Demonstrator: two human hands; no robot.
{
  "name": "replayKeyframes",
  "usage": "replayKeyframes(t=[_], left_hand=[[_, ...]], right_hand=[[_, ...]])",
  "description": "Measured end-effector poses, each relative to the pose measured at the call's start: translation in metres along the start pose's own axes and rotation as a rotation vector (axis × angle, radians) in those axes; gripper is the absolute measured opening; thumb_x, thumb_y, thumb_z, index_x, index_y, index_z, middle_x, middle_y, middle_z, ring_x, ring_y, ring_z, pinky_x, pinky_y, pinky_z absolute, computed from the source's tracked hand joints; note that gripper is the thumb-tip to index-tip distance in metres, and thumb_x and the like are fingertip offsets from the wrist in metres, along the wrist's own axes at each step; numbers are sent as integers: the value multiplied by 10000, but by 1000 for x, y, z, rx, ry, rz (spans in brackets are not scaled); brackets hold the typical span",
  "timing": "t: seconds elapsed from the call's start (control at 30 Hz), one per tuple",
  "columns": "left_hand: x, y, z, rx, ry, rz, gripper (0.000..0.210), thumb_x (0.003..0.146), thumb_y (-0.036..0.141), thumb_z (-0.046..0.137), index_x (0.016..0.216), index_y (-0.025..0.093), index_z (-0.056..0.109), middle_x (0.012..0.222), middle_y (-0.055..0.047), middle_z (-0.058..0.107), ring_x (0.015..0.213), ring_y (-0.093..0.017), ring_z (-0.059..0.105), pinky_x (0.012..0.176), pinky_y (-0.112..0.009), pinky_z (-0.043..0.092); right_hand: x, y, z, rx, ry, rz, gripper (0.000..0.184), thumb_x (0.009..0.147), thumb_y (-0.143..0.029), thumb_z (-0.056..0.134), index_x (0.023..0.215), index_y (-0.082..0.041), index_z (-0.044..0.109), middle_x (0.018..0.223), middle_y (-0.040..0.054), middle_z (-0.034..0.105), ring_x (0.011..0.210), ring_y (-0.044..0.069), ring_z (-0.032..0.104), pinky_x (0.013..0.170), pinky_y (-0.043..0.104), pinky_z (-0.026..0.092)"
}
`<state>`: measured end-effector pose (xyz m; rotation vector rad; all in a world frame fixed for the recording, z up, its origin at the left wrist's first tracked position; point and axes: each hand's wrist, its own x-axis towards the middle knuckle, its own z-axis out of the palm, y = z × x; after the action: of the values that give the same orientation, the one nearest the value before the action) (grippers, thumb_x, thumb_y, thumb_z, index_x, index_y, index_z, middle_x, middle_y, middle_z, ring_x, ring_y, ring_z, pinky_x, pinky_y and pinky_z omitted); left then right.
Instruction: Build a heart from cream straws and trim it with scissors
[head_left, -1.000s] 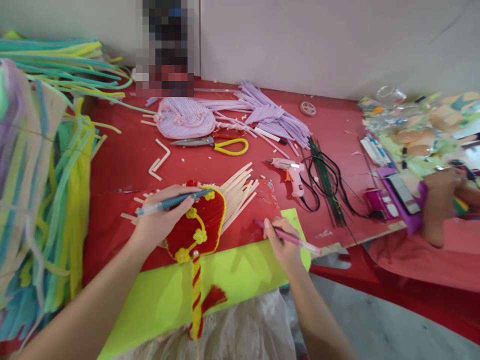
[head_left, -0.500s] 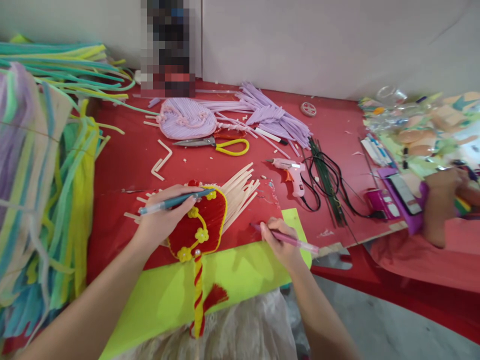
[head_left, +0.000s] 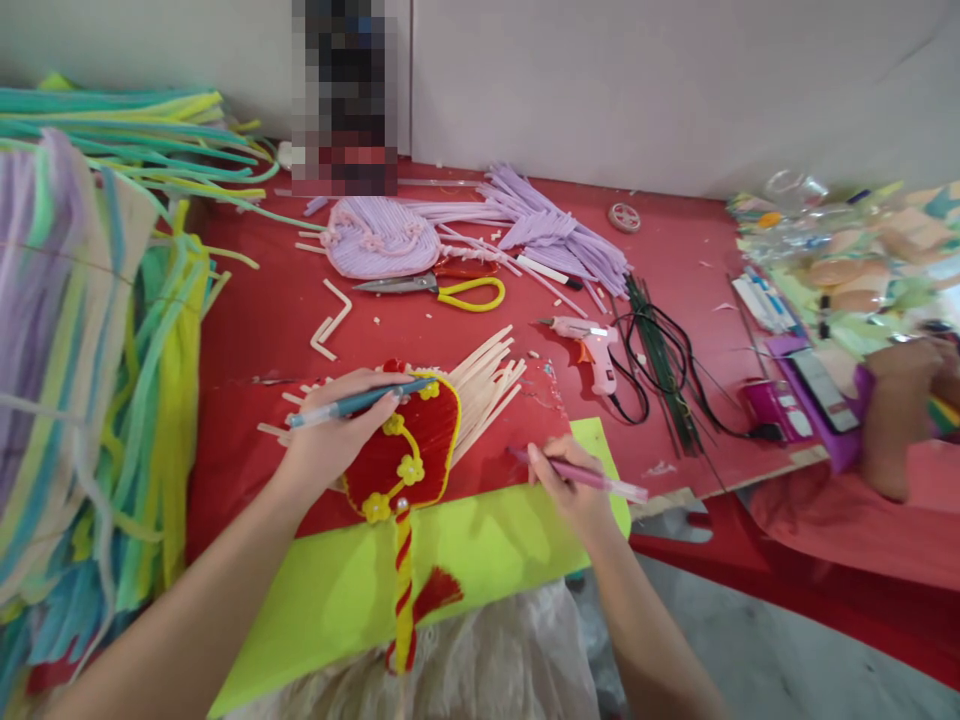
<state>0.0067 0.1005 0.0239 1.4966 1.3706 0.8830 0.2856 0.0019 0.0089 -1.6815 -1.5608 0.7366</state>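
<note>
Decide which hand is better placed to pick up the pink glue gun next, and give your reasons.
Probably the right hand: it is nearer the pink glue gun, though it holds a purple pen. The left hand, holding a blue pen, is farther off, at the red fan-shaped piece.

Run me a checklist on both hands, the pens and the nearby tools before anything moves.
1. Left hand has the blue pen in its grip: ok.
2. Right hand has the pink pen in its grip: ok.
3. Blue pen's tip touching the red fan: cannot tell.
4. Scissors apart from both hands: ok.
5. Glue gun apart from the right hand: ok.
6. Glue gun switched off: cannot tell.
</note>
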Motion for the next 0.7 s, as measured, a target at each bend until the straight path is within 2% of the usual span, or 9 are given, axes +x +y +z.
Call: replayKeyframes(t=[0.13,0.3,0.43,0.57,0.7], left_hand=[[0,-1,0,2,-2,3,186,814,328,636,954,271,744,946,9,723,855,-166,663,808,-264,495],[0,-2,0,-7,-12,3,192,821,334,635,967,269,741,961,5,724,868,-173,663,820,-274,498],[-1,-1,0,2,-6,7,195,822,338,637,975,271,738,987,7,725,896,-175,663,863,-281,490],[-1,0,0,18,2,18,190,822,339,628,956,269,742,968,5,725,883,-178,659,819,-276,500],[-1,-1,-1,30,-7,12,197,827,346,626,976,283,738,996,12,725,908,-178,658,858,-280,489]], right_hand=[[-2,3,-2,-50,107,-5,244,895,-312,606,689,-220,512,585,-39,573,526,102,552,560,232,416],[-2,-6,-2,66,-54,85,315,914,-343,582,648,-215,471,528,-52,530,488,89,511,514,218,381],[9,-18,8,133,-51,132,324,924,-381,560,665,-219,453,523,-57,536,473,86,499,506,214,375],[21,-23,11,53,-87,129,343,930,-381,540,649,-222,427,492,-58,524,473,94,509,540,223,395],[18,-23,5,-27,-44,86,329,933,-344,539,653,-225,415,489,-61,518,470,93,513,532,222,403]])
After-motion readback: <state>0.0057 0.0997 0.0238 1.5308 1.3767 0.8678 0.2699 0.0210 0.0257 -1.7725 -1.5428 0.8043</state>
